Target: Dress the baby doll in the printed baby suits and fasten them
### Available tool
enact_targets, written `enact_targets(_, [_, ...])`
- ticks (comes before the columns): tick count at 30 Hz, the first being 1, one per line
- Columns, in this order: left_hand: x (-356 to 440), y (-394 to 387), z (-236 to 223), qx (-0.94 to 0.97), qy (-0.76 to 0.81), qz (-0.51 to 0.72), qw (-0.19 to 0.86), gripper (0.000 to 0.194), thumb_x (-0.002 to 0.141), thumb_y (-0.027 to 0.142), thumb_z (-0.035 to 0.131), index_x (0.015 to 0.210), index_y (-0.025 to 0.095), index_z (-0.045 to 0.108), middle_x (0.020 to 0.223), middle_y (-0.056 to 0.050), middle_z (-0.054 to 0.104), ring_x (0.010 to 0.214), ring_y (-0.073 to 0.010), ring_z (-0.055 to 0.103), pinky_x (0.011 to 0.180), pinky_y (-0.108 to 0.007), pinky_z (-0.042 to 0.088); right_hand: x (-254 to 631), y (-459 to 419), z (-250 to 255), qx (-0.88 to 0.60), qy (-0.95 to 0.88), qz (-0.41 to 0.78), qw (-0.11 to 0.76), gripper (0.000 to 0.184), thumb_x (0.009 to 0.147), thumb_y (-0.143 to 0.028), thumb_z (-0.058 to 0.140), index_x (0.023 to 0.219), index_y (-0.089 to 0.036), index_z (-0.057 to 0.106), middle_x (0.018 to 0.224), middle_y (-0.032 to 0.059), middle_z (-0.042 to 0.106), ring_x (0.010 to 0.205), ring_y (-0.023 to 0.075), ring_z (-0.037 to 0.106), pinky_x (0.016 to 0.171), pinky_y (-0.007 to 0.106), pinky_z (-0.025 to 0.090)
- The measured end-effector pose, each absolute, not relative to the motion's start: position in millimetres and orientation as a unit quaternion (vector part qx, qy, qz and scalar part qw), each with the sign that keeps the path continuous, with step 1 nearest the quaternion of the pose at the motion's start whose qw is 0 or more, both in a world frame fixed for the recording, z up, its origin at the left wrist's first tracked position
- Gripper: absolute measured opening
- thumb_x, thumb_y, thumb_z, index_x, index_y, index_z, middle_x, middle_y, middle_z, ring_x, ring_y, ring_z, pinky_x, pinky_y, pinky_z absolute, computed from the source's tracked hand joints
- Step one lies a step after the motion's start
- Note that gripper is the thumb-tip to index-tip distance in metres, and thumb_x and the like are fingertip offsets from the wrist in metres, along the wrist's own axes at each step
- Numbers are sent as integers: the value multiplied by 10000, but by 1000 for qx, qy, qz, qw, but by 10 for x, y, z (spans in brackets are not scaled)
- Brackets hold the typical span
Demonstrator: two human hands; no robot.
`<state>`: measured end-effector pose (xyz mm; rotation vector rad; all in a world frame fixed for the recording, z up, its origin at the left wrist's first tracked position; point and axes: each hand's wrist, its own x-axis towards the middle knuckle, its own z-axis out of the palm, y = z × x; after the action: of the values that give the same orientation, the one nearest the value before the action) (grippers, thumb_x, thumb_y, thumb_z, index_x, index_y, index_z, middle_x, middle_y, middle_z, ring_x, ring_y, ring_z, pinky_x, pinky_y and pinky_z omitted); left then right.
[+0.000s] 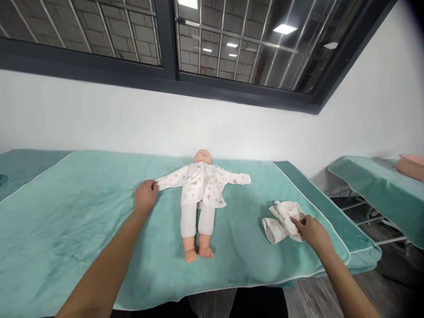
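A baby doll (202, 156) lies on its back on the green blanket (245, 251), head toward the wall and bare feet toward me. It wears a white patterned jacket (192, 185), its front edges parted a little at the chest, and white trousers (188, 219). Both sleeves stretch out sideways. My left hand (145, 194) is closed at the cuff of the sleeve on the left, pinching its end. Off to the right, my right hand (313, 230) pinches the edge of a crumpled white patterned baby garment (288, 216), which rests on the blanket. Its exact kind is unclear.
A white wall (132, 119) rises behind the bed, with a dark-framed barred window (179, 84) above. Further right stands another green-covered bed (371, 181) with a pink object (410, 166) on it. Metal frame bars (371, 220) show between the beds.
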<state>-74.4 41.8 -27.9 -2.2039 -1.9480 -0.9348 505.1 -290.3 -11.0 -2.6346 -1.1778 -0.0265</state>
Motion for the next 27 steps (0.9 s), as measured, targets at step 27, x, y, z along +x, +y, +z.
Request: enact_targets(27, [24, -391, 1702, -739, -350, -348, -459, 391, 683, 439, 785, 887, 160, 602, 838, -15, 619, 781, -172, 591, 671, -284, 452, 2147, -574, 2491, -463, -864, 166, 102, 259, 820, -410, 667, 987, -225, 738, 827, 5, 693, 730, 164, 587, 664, 267, 395])
